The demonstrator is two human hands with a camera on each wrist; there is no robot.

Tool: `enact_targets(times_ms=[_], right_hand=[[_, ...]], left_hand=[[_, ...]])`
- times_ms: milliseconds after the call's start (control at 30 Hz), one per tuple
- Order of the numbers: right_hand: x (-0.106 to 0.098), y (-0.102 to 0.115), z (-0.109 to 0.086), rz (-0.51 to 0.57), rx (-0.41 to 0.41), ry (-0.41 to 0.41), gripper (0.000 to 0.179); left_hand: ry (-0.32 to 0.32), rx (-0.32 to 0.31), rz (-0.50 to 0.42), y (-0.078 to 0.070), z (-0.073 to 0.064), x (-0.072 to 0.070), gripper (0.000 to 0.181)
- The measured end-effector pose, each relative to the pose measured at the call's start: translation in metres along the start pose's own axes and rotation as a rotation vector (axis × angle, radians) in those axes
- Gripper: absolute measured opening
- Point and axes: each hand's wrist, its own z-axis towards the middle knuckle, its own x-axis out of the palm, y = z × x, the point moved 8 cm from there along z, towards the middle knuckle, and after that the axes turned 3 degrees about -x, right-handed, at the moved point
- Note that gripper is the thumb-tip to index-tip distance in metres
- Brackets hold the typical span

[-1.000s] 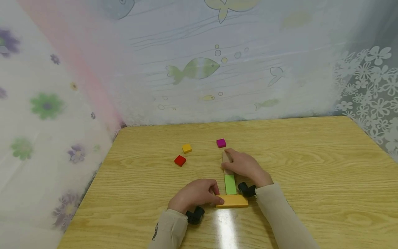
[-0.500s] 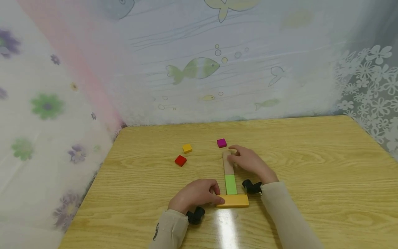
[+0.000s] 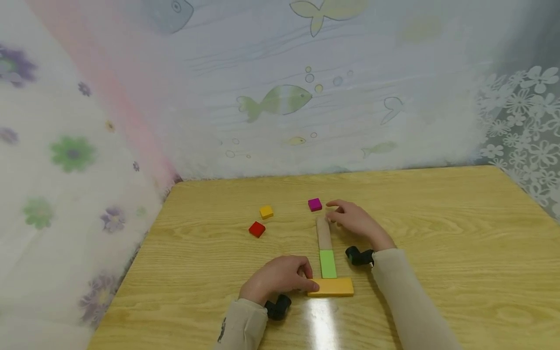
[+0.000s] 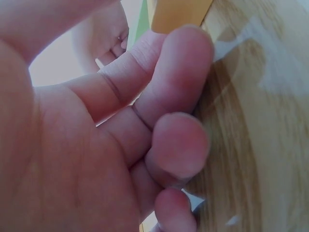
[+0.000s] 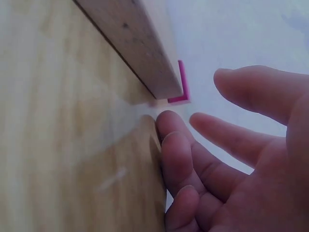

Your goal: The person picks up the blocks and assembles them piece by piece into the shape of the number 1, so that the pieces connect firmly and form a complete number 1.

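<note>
My left hand (image 3: 277, 279) holds the left end of an orange rectangular block (image 3: 336, 287) lying crosswise on the table, thumb on its top. Against the block's far side stands the end of a light green block (image 3: 327, 264). A plain wooden block (image 3: 323, 235) continues the line away from me, making an upside-down T. Beside the wooden block's far end is my right hand (image 3: 356, 221), its fingers loosely bent and thumb apart, holding nothing. In the right wrist view a gap shows between the fingertips and the wooden block (image 5: 140, 43). A magenta square block (image 3: 314, 204) lies just beyond.
A yellow square block (image 3: 266, 212) and a red one (image 3: 256, 229) lie left of the line. The wood-grain table (image 3: 450, 233) ends at a patterned curtain (image 3: 210, 116) behind. Each wrist carries a black camera mount (image 3: 278, 307).
My right hand has let go of the wooden block and moved away from it, up and to the right. My left hand stays on the orange block. The head view has shifted slightly.
</note>
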Motion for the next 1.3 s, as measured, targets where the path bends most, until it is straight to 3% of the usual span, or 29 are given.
enact_targets(times_ms=[567, 967, 1300], right_hand=[[-0.005, 0.001, 0.028, -0.013, -0.018, -0.001, 0.047], [0.001, 0.006, 0.034, -0.073, -0.151, 0.024, 0.043], [0.002, 0.015, 0.040, -0.165, -0.220, 0.028, 0.036]], left_hand=[[-0.014, 0.008, 0.013, 0.001, 0.000, -0.003, 0.022], [0.005, -0.006, -0.010, 0.002, 0.001, 0.004, 0.022], [-0.016, 0.008, -0.031, -0.001, -0.001, 0.000, 0.022]])
